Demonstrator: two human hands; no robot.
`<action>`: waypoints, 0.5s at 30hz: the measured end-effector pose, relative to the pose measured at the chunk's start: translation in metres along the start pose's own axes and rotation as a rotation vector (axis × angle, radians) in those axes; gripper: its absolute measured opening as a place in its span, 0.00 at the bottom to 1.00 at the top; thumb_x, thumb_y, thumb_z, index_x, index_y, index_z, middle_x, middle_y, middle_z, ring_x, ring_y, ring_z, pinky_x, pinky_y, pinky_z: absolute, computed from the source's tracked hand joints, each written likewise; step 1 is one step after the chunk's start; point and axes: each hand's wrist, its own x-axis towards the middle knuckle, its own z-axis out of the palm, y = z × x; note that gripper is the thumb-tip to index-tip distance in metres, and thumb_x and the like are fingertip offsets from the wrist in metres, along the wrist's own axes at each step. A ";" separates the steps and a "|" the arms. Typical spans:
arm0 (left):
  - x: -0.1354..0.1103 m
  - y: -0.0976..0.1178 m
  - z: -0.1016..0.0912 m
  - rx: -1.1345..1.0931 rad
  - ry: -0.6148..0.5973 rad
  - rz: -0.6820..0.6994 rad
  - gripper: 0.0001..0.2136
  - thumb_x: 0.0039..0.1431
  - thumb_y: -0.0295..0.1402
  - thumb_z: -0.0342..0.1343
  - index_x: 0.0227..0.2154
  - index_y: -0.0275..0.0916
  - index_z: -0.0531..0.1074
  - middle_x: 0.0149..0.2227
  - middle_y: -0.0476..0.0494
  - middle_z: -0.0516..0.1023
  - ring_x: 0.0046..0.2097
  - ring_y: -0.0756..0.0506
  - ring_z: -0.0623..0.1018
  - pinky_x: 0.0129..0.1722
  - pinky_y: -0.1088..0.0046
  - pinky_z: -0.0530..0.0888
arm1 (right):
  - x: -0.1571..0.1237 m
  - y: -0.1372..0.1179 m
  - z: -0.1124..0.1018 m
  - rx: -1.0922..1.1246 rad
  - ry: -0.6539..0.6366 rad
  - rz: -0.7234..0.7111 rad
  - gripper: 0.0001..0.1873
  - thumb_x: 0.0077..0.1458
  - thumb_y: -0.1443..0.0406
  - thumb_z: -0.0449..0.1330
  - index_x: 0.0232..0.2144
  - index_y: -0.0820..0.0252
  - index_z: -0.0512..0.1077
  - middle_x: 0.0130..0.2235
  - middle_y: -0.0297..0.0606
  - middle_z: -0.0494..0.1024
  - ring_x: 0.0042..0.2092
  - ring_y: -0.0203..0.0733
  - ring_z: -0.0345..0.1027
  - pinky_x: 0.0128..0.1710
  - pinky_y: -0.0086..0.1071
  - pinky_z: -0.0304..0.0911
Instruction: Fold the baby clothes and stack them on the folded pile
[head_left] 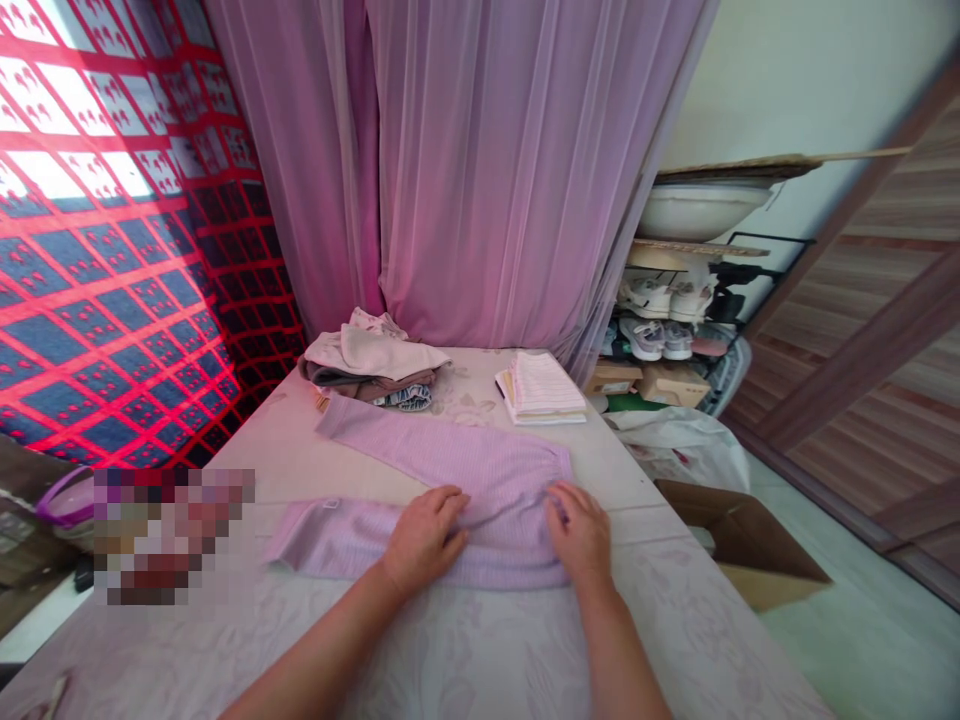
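A lilac ribbed garment lies spread on the table, with one sleeve or leg stretching back left and another part folded toward the left. My left hand rests on its near middle, fingers curled and pinching the cloth. Near the garment's right edge my right hand lies on the fabric, its fingertips bent and gripping a fold.
A pile of folded beige and grey clothes sits at the table's back left, a folded striped cloth at the back right. Pink curtains hang behind. To the right are a shoe rack and an open cardboard box on the floor.
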 end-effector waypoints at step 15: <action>0.005 0.026 0.017 0.052 -0.143 0.160 0.10 0.66 0.36 0.46 0.34 0.40 0.71 0.32 0.45 0.77 0.39 0.45 0.76 0.50 0.64 0.65 | 0.001 0.022 -0.027 -0.240 -0.265 0.407 0.18 0.61 0.54 0.46 0.38 0.56 0.71 0.39 0.43 0.78 0.41 0.48 0.70 0.37 0.35 0.59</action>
